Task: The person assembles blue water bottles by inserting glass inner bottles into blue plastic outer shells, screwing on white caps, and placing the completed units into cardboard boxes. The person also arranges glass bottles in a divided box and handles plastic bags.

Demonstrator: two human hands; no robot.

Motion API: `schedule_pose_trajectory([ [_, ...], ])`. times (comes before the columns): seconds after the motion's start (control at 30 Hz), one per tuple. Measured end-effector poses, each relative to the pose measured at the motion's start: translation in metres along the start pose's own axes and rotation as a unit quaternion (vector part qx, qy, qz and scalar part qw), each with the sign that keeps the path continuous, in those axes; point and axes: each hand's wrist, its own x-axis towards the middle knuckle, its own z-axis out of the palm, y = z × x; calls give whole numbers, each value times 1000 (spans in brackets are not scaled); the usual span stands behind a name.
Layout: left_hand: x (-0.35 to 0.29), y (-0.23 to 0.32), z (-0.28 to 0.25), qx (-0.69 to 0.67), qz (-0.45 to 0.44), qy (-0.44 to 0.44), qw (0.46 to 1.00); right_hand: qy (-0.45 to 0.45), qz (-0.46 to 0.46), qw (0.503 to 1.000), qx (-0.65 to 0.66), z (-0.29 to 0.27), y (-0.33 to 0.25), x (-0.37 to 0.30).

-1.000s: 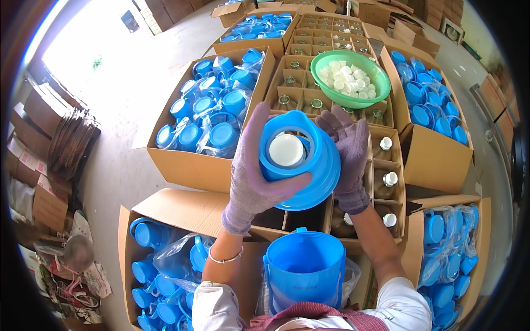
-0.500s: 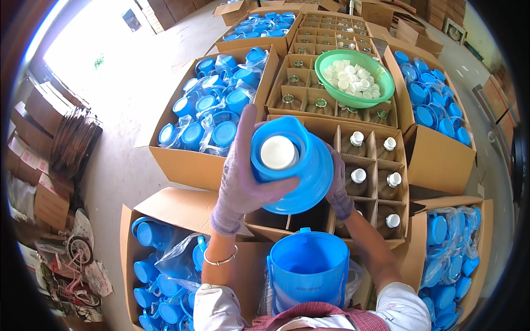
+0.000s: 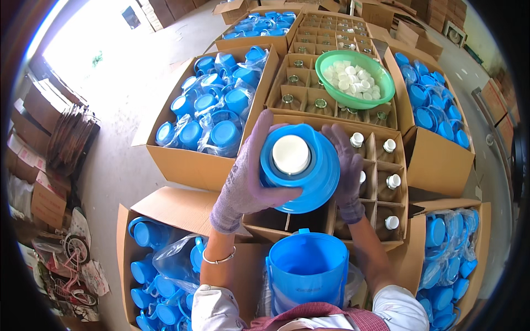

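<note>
Holding: both gloved hands clasp a blue flask (image 3: 301,168) above the divided carton (image 3: 331,212) in the middle.
Left hand (image 3: 248,176): wrapped round the flask's left side, thumb over its top rim, fingers clamped under it.
Right hand (image 3: 348,165): pressed flat on the flask's right side, fingers spread upward and closed against the shell.
Flask place: in the air over the carton's near left corner, touching no box.
Flask axis: long axis runs nearly straight toward the camera, tilted a little to the upper left; the mouth faces up, and a white stopper (image 3: 291,155) fills it.
Under it: the carton's cells hold glass liners with white caps (image 3: 390,145) along its right side; the cells behind the flask are hidden.
Far edge: a green bowl (image 3: 356,80) of white caps rests on a second divided carton (image 3: 295,83).
Left: an open box of bagged blue shells (image 3: 212,118) just beside the middle carton.
Right: another box of blue parts (image 3: 433,110), and one more at the lower right (image 3: 450,259).
Near edge: a blue jug (image 3: 307,270) stands upright between the forearms, close to the body, directly below the flask in the picture.
Lower left: a box of blue handled shells (image 3: 157,270), partly in clear plastic.
Floor: stacked flat cardboard (image 3: 72,138) well apart at the left.
</note>
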Motion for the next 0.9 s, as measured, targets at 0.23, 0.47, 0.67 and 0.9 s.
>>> schedule_pose_trajectory([
  [0.23,-9,-13,31,-135,-28,101,985,-79,-18,983,-163,7,-31,7],
  [0.47,-20,-48,27,217,22,248,944,-33,-13,993,-111,51,-44,36],
  [0.67,48,15,-22,-325,-56,208,921,-137,-89,928,-334,79,-118,96],
  [0.9,38,51,-8,-444,-290,164,832,-207,-253,769,-549,49,-127,46],
])
